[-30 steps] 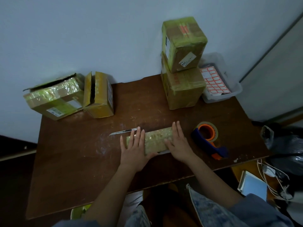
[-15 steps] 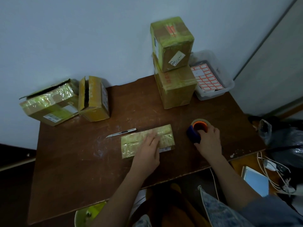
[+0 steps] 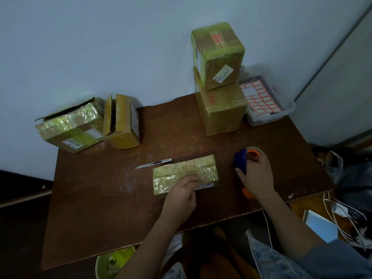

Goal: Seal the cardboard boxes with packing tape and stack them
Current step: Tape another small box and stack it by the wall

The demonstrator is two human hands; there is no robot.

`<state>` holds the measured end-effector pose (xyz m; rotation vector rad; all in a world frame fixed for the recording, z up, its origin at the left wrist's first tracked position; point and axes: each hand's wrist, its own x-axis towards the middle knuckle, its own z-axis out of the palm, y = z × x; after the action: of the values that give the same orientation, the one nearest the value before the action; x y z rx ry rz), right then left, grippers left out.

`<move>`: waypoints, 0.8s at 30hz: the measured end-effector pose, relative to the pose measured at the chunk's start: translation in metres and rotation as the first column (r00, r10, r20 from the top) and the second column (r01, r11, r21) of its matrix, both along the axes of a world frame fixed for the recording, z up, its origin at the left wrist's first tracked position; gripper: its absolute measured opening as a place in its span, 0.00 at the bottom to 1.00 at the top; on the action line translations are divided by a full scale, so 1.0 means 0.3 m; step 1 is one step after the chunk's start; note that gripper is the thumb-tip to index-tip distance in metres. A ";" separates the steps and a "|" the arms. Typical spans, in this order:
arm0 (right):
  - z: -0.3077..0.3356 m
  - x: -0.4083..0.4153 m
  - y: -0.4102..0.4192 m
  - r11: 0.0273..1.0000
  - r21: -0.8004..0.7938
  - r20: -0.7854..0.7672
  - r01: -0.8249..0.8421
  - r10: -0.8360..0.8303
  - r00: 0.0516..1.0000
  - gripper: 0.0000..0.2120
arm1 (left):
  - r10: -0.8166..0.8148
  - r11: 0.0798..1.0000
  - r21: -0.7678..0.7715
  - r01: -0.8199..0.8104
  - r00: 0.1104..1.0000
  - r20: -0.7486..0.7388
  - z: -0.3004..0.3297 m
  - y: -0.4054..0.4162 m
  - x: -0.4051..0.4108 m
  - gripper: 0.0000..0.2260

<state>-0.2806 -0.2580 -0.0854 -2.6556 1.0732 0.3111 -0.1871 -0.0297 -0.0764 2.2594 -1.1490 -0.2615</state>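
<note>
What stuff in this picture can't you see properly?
Head view:
- Printing on the white label of the top stacked cardboard box: too small and blurred.
- Handle of the blue-and-orange tape dispenser: mostly covered by the right hand.
- Flat tape-wrapped cardboard box: its near edge is hidden under the left hand.
- Green round container: cut off by the brown wooden table and the bottom edge.

flat taped box [image 3: 185, 174] lying mid-table, two stacked boxes [image 3: 219, 81]

A white label [image 3: 223, 74] on the front of the upper stacked box [image 3: 218, 55] bears handwritten characters, seen inverted, resembling "808". Red print on the lower box [image 3: 221, 111] cannot be read.
</note>
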 end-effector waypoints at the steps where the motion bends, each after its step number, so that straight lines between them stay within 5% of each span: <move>1: 0.014 0.003 0.006 0.997 0.064 0.128 0.031 -0.038 0.991 0.15 | 0.013 1.000 -0.002 -0.013 1.000 -0.023 0.009 -0.003 0.002 0.15; 4: 0.075 0.025 0.031 0.892 0.421 0.339 0.165 -0.324 0.883 0.15 | 0.112 0.993 -0.011 -0.117 0.972 -0.207 0.037 -0.024 0.006 0.14; 6: 0.124 0.047 0.048 0.682 0.679 0.314 0.271 -0.604 0.732 0.13 | 0.236 0.961 -0.014 -0.276 0.848 -0.475 0.054 -0.051 0.003 0.14; 9: 0.173 0.075 0.079 0.332 0.891 0.147 0.310 -0.856 0.496 0.10 | 0.340 0.860 0.086 -0.503 0.440 -0.831 0.077 -0.094 0.000 0.14; 12: 0.198 0.097 0.112 0.103 0.958 0.007 0.269 -0.942 0.336 0.11 | 0.328 0.795 0.246 -0.554 0.053 -0.943 0.103 -0.127 0.002 0.10; 14: 0.212 0.113 0.136 0.017 0.974 -0.045 0.228 -0.963 0.264 0.14 | 0.235 0.800 0.264 -0.538 -0.124 -0.964 0.119 -0.142 0.001 0.12; 16: 0.219 0.121 0.156 -0.030 0.979 -0.075 0.203 -0.972 0.220 0.15 | 0.175 0.806 0.258 -0.532 -0.201 -0.964 0.136 -0.155 -0.004 0.14; 24: 0.231 0.108 0.193 -0.067 0.978 -0.092 0.200 -0.989 0.118 0.15 | 0.024 0.845 0.142 -0.515 -0.230 -0.973 0.191 -0.132 -0.013 0.11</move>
<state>-0.2483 -0.2002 -0.0162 -0.6371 1.2955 -0.4115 -0.1910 -0.0693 -0.0191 1.0929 0.3086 -1.2658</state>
